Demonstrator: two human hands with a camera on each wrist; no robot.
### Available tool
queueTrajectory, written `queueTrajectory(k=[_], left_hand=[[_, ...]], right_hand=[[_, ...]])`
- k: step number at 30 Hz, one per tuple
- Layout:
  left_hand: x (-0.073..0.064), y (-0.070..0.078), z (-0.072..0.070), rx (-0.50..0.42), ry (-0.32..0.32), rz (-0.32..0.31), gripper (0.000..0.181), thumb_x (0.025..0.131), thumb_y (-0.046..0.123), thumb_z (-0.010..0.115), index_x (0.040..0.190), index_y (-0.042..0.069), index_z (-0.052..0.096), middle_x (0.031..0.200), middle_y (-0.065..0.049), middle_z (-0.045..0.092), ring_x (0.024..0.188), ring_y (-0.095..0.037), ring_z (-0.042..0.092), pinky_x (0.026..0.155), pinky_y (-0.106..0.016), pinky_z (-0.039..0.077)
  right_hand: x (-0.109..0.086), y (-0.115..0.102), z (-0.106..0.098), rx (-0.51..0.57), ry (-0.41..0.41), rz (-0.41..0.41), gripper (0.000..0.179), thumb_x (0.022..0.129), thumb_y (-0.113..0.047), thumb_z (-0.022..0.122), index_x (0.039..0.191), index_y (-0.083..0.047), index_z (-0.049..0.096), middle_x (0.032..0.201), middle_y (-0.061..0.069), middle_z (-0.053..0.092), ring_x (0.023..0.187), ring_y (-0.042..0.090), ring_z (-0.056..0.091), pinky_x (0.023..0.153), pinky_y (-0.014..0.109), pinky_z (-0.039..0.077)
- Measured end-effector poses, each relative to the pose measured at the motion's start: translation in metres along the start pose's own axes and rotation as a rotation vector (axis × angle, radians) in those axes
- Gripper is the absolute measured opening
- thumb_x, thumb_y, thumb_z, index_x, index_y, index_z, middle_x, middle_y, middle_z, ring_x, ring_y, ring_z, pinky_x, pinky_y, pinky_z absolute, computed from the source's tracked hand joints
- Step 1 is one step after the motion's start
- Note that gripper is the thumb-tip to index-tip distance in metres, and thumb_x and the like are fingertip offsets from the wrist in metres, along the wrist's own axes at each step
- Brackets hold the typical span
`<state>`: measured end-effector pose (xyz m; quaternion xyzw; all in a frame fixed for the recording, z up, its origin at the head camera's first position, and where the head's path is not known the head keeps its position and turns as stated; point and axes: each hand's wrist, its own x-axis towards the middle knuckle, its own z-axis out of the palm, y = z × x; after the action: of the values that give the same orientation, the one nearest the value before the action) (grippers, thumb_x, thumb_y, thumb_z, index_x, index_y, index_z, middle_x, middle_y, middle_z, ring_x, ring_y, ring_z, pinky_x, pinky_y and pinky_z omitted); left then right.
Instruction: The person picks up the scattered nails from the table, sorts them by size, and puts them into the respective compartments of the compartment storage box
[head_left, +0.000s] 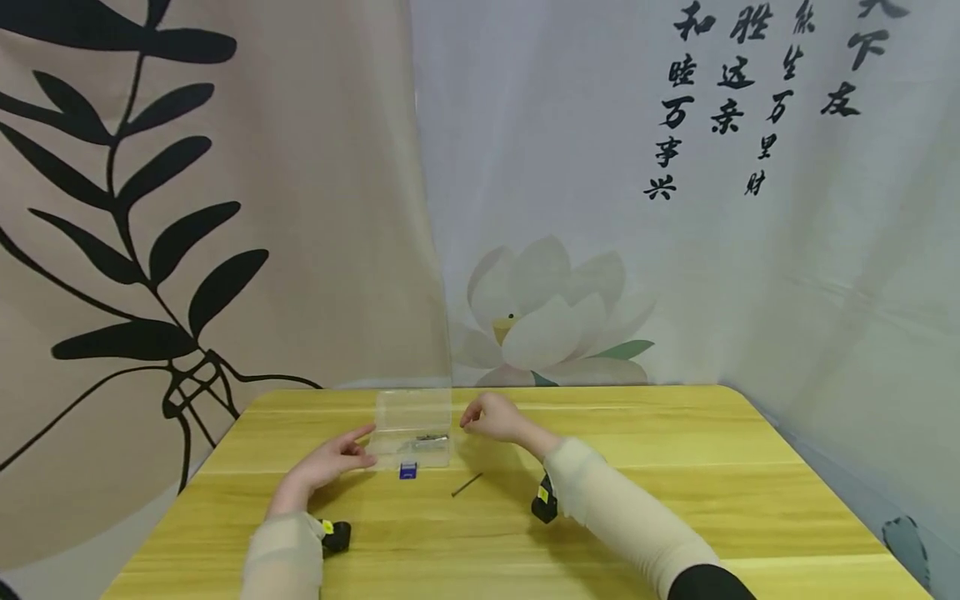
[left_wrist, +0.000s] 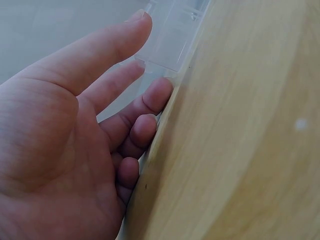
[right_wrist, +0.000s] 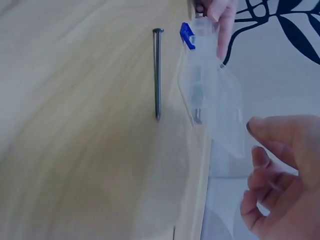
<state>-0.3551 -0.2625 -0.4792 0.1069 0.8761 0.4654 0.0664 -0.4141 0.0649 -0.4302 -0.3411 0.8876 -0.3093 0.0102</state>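
A clear plastic case (head_left: 413, 410) lies on the table with its lid raised at the back and a blue latch (head_left: 408, 471) at the front. Several small metal pieces (head_left: 431, 438) lie inside it. My left hand (head_left: 330, 462) is at the case's left side, thumb and forefinger stretched toward its edge. Just off the right side is my right hand (head_left: 493, 417), its fingers loosely bent and nothing between them. One long nail (right_wrist: 157, 75) lies on the table in front of the case, apart from both hands.
The wooden table (head_left: 675, 467) runs back to a printed curtain (head_left: 337, 208) with dark leaves, a lotus and writing. Black wrist-worn units with yellow labels sit at my left wrist (head_left: 336, 537) and right wrist (head_left: 544, 500).
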Motion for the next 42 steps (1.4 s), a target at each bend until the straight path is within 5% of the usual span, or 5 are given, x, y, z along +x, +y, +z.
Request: queueTrajectory(k=[7, 15, 22, 42], left_hand=[[-0.001, 0.003, 0.000, 0.006, -0.009, -0.003, 0.070, 0.092, 0.025, 0.068, 0.149, 0.002, 0.034, 0.103, -0.009, 0.056, 0.097, -0.021, 0.051, 0.091, -0.044, 0.039], [-0.006, 0.006, 0.001, 0.008, -0.004, 0.003, 0.070, 0.092, 0.023, 0.068, 0.149, 0.001, 0.033, 0.105, -0.009, 0.056, 0.099, -0.023, 0.051, 0.091, -0.047, 0.040], [-0.006, 0.005, 0.002, 0.000, -0.004, -0.014, 0.072, 0.092, 0.025, 0.068, 0.150, 0.002, 0.033, 0.103, -0.009, 0.055, 0.097, -0.022, 0.050, 0.091, -0.046, 0.039], [-0.001, 0.001, -0.001, -0.007, -0.023, -0.002, 0.071, 0.093, 0.024, 0.068, 0.150, 0.001, 0.032, 0.101, -0.008, 0.055, 0.094, -0.020, 0.049, 0.085, -0.037, 0.040]], right_hand=[[-0.023, 0.015, -0.006, 0.055, -0.111, -0.075, 0.010, 0.088, -0.007, 0.069, 0.096, -0.006, 0.075, 0.089, -0.003, 0.063, 0.078, 0.010, 0.054, 0.066, 0.027, 0.045], [-0.032, 0.021, 0.009, 0.044, -0.187, -0.131, 0.012, 0.080, -0.007, 0.076, 0.091, -0.011, 0.076, 0.082, -0.009, 0.059, 0.074, 0.003, 0.051, 0.068, 0.023, 0.044], [-0.030, 0.022, 0.016, -0.005, -0.268, -0.093, 0.016, 0.076, -0.007, 0.082, 0.089, -0.012, 0.072, 0.087, -0.008, 0.060, 0.077, 0.003, 0.050, 0.072, 0.023, 0.043], [-0.027, 0.030, 0.016, 0.005, -0.299, -0.131, 0.009, 0.079, -0.007, 0.080, 0.080, -0.013, 0.073, 0.085, -0.009, 0.054, 0.080, 0.005, 0.047, 0.078, 0.024, 0.041]])
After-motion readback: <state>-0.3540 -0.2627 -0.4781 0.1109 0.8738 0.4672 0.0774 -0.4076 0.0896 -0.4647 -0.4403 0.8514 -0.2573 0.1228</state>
